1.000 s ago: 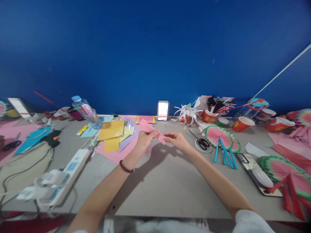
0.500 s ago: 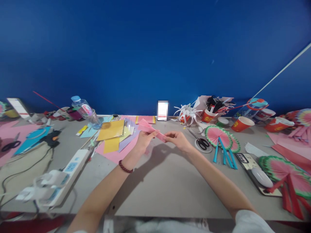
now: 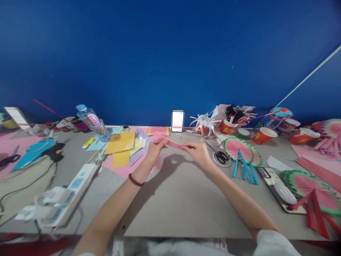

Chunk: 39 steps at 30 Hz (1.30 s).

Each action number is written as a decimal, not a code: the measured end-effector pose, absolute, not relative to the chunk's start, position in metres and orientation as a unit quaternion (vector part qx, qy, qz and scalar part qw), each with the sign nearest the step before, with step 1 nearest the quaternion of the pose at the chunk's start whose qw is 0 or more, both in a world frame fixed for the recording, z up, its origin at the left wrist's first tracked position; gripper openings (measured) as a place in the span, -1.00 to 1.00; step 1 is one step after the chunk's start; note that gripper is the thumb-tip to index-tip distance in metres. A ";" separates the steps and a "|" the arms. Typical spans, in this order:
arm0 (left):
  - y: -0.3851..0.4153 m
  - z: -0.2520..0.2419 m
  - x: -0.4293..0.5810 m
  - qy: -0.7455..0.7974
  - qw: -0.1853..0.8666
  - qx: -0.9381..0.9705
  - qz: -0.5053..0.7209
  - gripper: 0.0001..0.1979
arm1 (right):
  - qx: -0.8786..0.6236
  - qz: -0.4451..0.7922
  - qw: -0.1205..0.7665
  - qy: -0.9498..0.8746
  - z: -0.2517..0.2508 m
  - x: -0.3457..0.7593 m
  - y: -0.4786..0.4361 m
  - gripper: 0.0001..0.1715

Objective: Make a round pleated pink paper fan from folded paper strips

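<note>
A folded strip of pink paper point(image 3: 174, 144) is stretched between my two hands, above the grey table point(image 3: 183, 209). My left hand point(image 3: 157, 149) pinches it near its wider left part, which sticks out past the fingers. At the right end, the fingertips of my right hand point(image 3: 196, 152) are closed on the paper. Behind my left hand lie yellow sheets point(image 3: 121, 142) and pink and purple sheets. To the right of my right hand are black-handled scissors point(image 3: 220, 155) beside a roll of clear tape point(image 3: 222, 162). A lit phone point(image 3: 177, 121) stands upright beyond the hands.
Pleated pink-and-green paper fans point(image 3: 238, 151) lie at right, near a phone with a white mouse point(image 3: 285, 193) on it. Red paper cups point(image 3: 265, 136) stand along the back. At left are a power strip point(image 3: 77, 190) with plugs and a leaning plastic bottle point(image 3: 93, 122).
My hands have moved slightly apart, so more of the pink paper shows between them. My left hand has shifted a little left. The whole view has shifted slightly.
</note>
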State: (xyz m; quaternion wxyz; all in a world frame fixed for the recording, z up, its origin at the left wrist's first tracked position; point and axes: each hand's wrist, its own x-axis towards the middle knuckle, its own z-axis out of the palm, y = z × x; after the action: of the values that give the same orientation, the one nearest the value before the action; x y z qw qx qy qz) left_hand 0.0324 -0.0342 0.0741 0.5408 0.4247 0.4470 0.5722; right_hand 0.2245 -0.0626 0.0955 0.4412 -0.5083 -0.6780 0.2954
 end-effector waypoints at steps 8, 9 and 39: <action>-0.023 0.071 0.026 0.350 0.599 0.416 0.588 -0.76 | -0.459 0.298 0.542 -0.638 0.094 0.227 -0.061 -0.70; -0.022 0.069 0.026 0.351 0.616 0.402 0.579 -0.75 | -0.454 0.310 0.551 -0.628 0.093 0.228 -0.060 -0.72; -0.071 0.094 0.046 0.341 0.315 0.698 0.545 -0.87 | -0.362 0.114 0.523 -0.763 0.114 0.215 -0.091 -0.88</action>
State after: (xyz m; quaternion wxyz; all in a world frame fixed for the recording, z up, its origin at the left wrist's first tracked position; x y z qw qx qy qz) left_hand 0.0462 -0.0713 0.0937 0.3149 0.6978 0.3411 0.5454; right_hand 0.2153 -0.0909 0.1144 0.5231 -0.3624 -0.7629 0.1137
